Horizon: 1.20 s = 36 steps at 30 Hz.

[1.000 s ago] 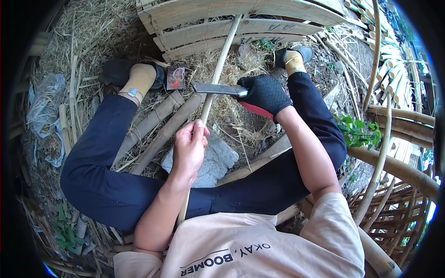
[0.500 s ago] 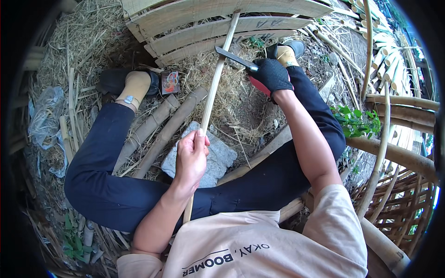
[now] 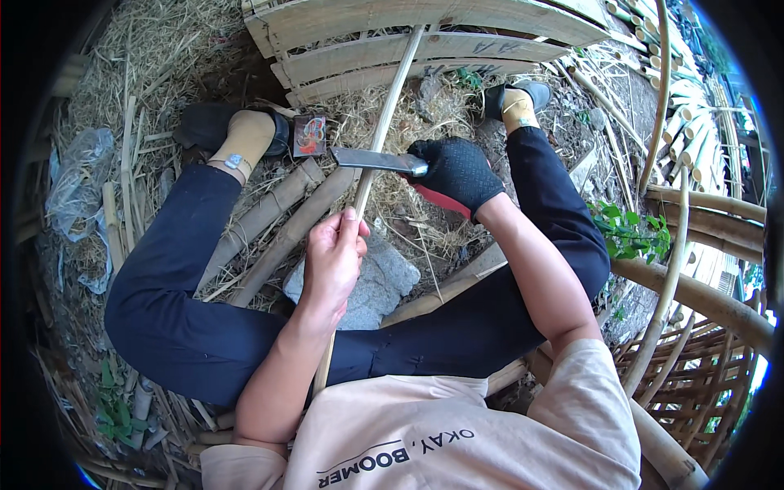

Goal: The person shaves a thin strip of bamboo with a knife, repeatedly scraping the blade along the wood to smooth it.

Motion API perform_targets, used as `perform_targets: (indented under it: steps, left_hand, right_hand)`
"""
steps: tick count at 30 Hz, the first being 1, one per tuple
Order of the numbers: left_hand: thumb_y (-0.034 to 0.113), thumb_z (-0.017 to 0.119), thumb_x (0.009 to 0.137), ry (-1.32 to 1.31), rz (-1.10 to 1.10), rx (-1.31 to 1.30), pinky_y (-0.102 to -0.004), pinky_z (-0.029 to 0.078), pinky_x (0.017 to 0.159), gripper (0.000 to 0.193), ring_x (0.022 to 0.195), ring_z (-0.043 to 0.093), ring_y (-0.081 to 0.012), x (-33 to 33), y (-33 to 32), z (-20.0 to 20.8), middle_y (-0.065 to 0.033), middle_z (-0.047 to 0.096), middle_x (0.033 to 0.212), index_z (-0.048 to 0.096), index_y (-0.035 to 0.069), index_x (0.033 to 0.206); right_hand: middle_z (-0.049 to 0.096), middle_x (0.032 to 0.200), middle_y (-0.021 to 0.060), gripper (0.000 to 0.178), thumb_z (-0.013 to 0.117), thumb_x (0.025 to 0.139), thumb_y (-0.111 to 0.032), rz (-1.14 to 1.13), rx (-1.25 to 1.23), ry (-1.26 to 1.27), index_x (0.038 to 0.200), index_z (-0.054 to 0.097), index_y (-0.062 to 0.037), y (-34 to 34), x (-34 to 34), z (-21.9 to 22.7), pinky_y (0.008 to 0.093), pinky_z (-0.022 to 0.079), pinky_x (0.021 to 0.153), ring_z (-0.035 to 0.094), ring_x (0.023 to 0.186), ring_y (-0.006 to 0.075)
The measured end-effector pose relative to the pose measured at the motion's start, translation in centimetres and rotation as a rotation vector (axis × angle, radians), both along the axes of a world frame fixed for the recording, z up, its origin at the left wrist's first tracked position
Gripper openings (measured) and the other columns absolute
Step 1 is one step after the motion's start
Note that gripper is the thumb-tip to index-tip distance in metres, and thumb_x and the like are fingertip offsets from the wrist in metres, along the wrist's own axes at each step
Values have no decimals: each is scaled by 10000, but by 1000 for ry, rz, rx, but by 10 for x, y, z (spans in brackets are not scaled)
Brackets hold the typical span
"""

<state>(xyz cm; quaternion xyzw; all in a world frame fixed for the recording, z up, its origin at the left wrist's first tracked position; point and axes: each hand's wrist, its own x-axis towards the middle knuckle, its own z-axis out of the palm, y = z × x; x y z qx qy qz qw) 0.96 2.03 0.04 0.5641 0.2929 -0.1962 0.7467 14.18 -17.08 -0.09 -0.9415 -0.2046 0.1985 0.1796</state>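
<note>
Since half a second ago the knife (image 3: 377,159) comes nearer, blade across the bamboo strip (image 3: 384,122) (mid-scene). Gloved right hand (image 3: 457,171) clenches its handle; bare left hand (image 3: 333,261) grasps the strip just below. A slip could cut those fingers.

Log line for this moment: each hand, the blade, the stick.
left hand: bare, gripping bamboo stick | right hand: black glove, holding knife | blade: lying across stick above left hand | stone: under stick
</note>
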Motion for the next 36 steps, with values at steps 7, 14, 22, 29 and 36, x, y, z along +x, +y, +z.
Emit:
perform_targets:
  steps: [7,14,22,29,36]
  left_hand:
    - [284,428,1088,-40,-6,92,-235,200,442,377,489,280,-5,-5,-5,3,86,373,574,542,72,798]
    - [277,403,1095,-55,-57,153,-222,207,426,358,475,280,-3,-12,-10,9,91,355,574,518,77,820]
    - [259,432,1086,-21,-13,87,-232,206,453,359,503,282,-7,-7,-14,7,81,373,586,542,67,804]
    - [272,450,1079,-35,-3,141,-244,224,463,377,503,315,-17,-1,-7,2,69,402,579,544,63,780]
    - [270,434,1083,-71,-57,180,-253,241,462,385,497,321,-27,-6,-8,3,61,393,561,535,65,773]
  right_hand:
    - [714,806,157,218,669,796,-347,26,-42,-61,884,741,-162,1,1,-9,464,560,755,702,797,371]
    - [724,833,160,249,653,810,-364,-134,-61,-142,913,764,-165,-25,30,-24,455,562,757,708,791,366]
    - [728,919,173,322,636,853,-420,-243,-108,-128,991,761,-157,-39,39,-16,464,548,833,699,880,377]
    - [726,895,168,303,682,821,-395,-11,-77,42,998,747,-158,-4,1,17,460,551,826,699,876,369]
    - [702,800,167,194,663,809,-304,38,-67,-35,888,726,-138,-1,-3,0,478,550,731,688,784,382]
